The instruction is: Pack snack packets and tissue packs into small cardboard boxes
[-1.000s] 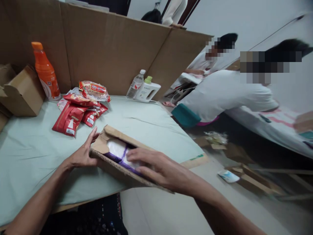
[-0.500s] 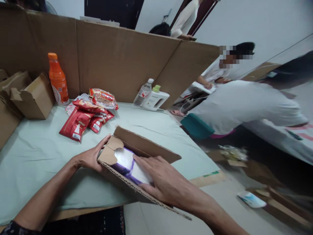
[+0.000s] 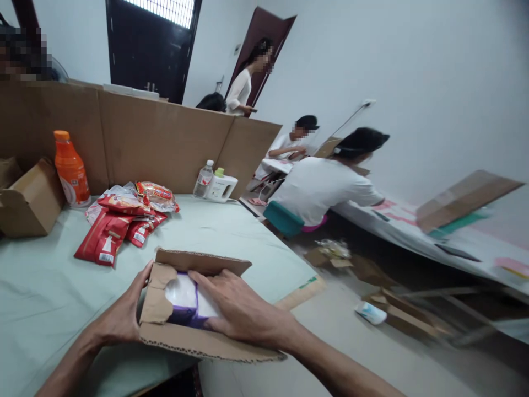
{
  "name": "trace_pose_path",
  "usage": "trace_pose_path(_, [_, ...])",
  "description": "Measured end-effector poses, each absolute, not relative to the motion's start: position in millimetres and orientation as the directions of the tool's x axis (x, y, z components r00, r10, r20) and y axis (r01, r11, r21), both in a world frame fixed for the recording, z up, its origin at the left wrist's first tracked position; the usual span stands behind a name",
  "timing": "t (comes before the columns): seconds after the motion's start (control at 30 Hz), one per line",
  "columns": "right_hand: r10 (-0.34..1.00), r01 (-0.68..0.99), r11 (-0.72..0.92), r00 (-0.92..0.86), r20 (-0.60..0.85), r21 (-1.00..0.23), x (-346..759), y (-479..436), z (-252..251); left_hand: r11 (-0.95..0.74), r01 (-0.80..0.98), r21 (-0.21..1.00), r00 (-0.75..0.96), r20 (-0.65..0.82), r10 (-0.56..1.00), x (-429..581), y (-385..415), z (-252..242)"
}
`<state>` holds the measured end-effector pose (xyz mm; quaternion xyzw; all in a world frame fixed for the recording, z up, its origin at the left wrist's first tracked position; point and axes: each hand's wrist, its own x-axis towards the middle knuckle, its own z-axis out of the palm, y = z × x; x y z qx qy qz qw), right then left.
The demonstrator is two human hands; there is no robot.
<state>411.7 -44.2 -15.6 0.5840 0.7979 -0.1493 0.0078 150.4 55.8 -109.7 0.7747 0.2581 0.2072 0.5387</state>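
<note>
An open cardboard box (image 3: 157, 298) stands at the table's near edge, flaps spread. My left hand (image 3: 124, 309) holds its left end, thumb and fingers around the outside. Inside the box lies a soft pack (image 3: 182, 292), white on top with purple edges; its kind does not show. My right hand (image 3: 242, 309) reaches in from the right and grips this pack, fingers on the far side and thumb on the near side. The hand covers the pack's right part.
Red snack packets (image 3: 103, 237), a wrapped bread (image 3: 156, 193), an orange bottle (image 3: 72, 171), a clear bottle (image 3: 203, 181) and a white jug (image 3: 222, 187) stand or lie behind. A cardboard wall (image 3: 165, 138) closes the back. A seated person (image 3: 314, 187) is at the right.
The camera view has swung right and up, so the table things appear further left and lower. Both hands keep their hold; the box appears turned a little.
</note>
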Motion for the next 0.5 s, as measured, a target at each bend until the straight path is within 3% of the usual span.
trace_pose_path(0.17, [0.919, 0.915, 0.303, -0.354, -0.172, -0.267, 403, -46, -14, -0.356, 0.282, 0.891, 0.735, 0.037, 0.677, 133, 45, -107])
trace_pose_path(0.33, [0.924, 0.901, 0.321, -0.365, -0.111, -0.291, 395, -48, -2, -0.366, 0.22, 0.904, 0.762, 0.075, 0.643, 118, 44, -107])
trace_pose_path(0.5, [0.936, 0.89, 0.328, -0.352, -0.023, -0.316, 393, -51, 18, -0.339, 0.267, 0.902, 0.746, 0.029, 0.665, 101, 48, -118])
